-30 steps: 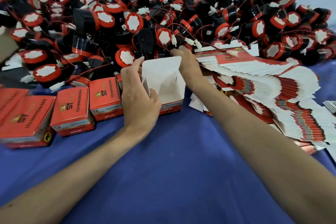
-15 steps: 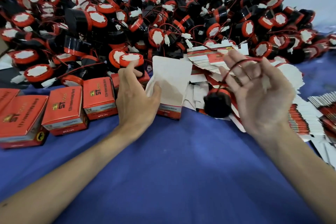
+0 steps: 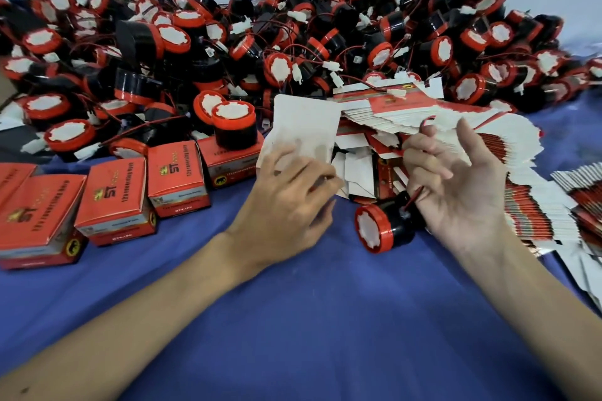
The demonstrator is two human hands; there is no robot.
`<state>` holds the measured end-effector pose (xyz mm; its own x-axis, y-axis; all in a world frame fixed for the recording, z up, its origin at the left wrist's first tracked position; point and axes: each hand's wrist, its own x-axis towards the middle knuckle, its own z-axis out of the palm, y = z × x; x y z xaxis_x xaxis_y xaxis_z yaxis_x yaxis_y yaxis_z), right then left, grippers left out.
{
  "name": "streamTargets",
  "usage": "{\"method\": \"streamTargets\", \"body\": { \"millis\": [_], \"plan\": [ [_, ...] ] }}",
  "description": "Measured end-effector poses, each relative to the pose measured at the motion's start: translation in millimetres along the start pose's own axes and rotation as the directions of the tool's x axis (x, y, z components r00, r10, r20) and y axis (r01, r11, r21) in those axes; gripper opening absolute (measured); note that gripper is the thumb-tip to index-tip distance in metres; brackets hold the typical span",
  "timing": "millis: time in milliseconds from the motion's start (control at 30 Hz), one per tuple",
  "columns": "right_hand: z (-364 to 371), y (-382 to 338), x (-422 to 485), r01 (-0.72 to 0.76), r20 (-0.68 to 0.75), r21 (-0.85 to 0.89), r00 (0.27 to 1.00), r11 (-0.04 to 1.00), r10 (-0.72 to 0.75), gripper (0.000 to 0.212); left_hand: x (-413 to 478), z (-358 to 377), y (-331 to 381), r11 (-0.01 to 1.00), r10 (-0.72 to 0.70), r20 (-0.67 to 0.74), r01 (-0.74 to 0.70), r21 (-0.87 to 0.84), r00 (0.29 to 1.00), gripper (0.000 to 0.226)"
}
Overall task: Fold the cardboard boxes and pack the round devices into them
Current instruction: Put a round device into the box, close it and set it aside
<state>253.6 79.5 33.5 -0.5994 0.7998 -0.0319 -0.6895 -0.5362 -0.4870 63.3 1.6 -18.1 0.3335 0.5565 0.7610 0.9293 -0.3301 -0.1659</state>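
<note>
- Gripping the carton [image 3: 306, 127] low down, the left hand [image 3: 286, 202] holds it with its white flap standing up
- Beside it, the right hand [image 3: 456, 185] has the red wire [image 3: 413, 201] hooked through loosely curled fingers
- From that wire trails the round device [image 3: 384, 228], on its side on the blue cloth [image 3: 325, 319], red face leftward, just right of the carton, nearer the right hand
</note>
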Motion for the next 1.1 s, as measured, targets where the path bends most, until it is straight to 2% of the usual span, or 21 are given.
{"method": "streamTargets", "body": {
  "millis": [67, 167, 267, 333, 400, 433, 467, 500, 533, 567, 600, 700, 767, 800, 833, 867, 900, 967, 1033, 1100],
  "plan": [
    [2, 0, 2, -0.008, -0.03, -0.058, 1.0, 0.998, 0.007, 0.02, 0, -3, 2, 0.999, -0.006, -0.014, 0.006, 0.037, 1.0, 0.019],
    [5, 2, 3, 0.02, -0.087, 0.004, 0.996, 1.0, -0.019, 0.011, 0, -11, 12, 0.999, 0.02, -0.059, -0.022, -0.037, 0.998, 0.034],
    [7, 11, 0, 0.048, -0.086, 0.116, 0.996, 0.992, -0.038, 0.008, 0, -15, 33, 0.969, -0.071, 0.131, 0.099, -0.225, 0.989, 0.066],
    [8, 21, -2, 0.036, -0.031, 0.156, 0.999, 0.987, -0.031, 0.009, 0, -14, 43, 0.941, -0.134, 0.274, 0.208, -0.265, 0.952, 0.075],
    [6, 29, 0, 0.033, 0.008, 0.073, 0.999, 0.997, -0.034, 0.014, 0, -13, 44, 0.91, -0.133, 0.315, 0.242, -0.338, 0.94, 0.069],
    [5, 29, 1, 0.054, 0.005, -0.07, 0.999, 0.996, -0.053, 0.018, -1, -12, 43, 0.873, -0.132, 0.317, 0.261, -0.411, 0.939, 0.065],
    [5, 28, 3, 0.1, 0.006, -0.306, 0.995, 0.947, -0.103, 0.022, -1, -12, 40, 0.821, -0.137, 0.322, 0.289, -0.492, 0.937, 0.063],
    [2, 27, 3, 0.147, 0.032, -0.57, 0.987, 0.809, -0.157, 0.028, -1, -12, 38, 0.765, -0.151, 0.326, 0.319, -0.559, 0.933, 0.063],
    [-2, 28, 2, 0.176, 0.078, -0.761, 0.98, 0.624, -0.181, 0.036, -2, -12, 36, 0.717, -0.179, 0.321, 0.347, -0.604, 0.93, 0.063],
    [-7, 29, 1, 0.17, 0.105, -0.862, 0.981, 0.477, -0.161, 0.043, -1, -13, 35, 0.679, -0.224, 0.306, 0.373, -0.632, 0.925, 0.062],
    [-11, 31, -1, 0.142, 0.107, -0.9, 0.989, 0.412, -0.106, 0.05, 0, -14, 34, 0.644, -0.283, 0.282, 0.4, -0.652, 0.917, 0.061],
    [-3, 47, 0, 0.155, 0.148, -0.912, 0.988, 0.379, -0.046, 0.062, 1, -17, 31, 0.571, -0.438, 0.198, 0.442, -0.692, 0.877, 0.061],
    [4, 52, 8, 0.17, 0.147, -0.935, 0.984, 0.313, -0.095, 0.07, 0, -16, 32, 0.607, -0.425, 0.12, 0.38, -0.698, 0.897, 0.064],
    [4, 53, 8, 0.216, 0.187, -0.941, 0.973, 0.262, -0.133, 0.058, 0, -16, 33, 0.637, -0.401, 0.075, 0.336, -0.693, 0.913, 0.065],
    [2, 52, 5, 0.304, 0.28, -0.938, 0.948, 0.164, -0.153, 0.046, -1, -15, 34, 0.673, -0.38, 0.022, 0.293, -0.679, 0.925, 0.066],
    [0, 51, -1, 0.392, 0.385, -0.92, 0.913, 0.022, -0.137, 0.045, -1, -15, 33, 0.71, -0.364, -0.035, 0.253, -0.657, 0.931, 0.066],
    [-4, 49, -7, 0.451, 0.46, -0.887, 0.881, -0.095, -0.108, 0.052, -1, -14, 32, 0.74, -0.356, -0.088, 0.223, -0.635, 0.93, 0.066],
    [-11, 46, -15, 0.496, 0.523, -0.843, 0.847, -0.207, -0.1, 0.065, -1, -15, 31, 0.746, -0.367, -0.137, 0.203, -0.634, 0.92, 0.061],
    [-8, 45, -17, 0.506, 0.543, -0.818, 0.837, -0.275, -0.075, 0.08, -1, -16, 31, 0.712, -0.39, -0.137, 0.204, -0.672, 0.911, 0.057],
    [-2, 44, -17, 0.494, 0.516, -0.839, 0.856, -0.227, -0.041, 0.085, -1, -18, 32, 0.691, -0.423, -0.125, 0.231, -0.685, 0.897, 0.056]
  ]
}}
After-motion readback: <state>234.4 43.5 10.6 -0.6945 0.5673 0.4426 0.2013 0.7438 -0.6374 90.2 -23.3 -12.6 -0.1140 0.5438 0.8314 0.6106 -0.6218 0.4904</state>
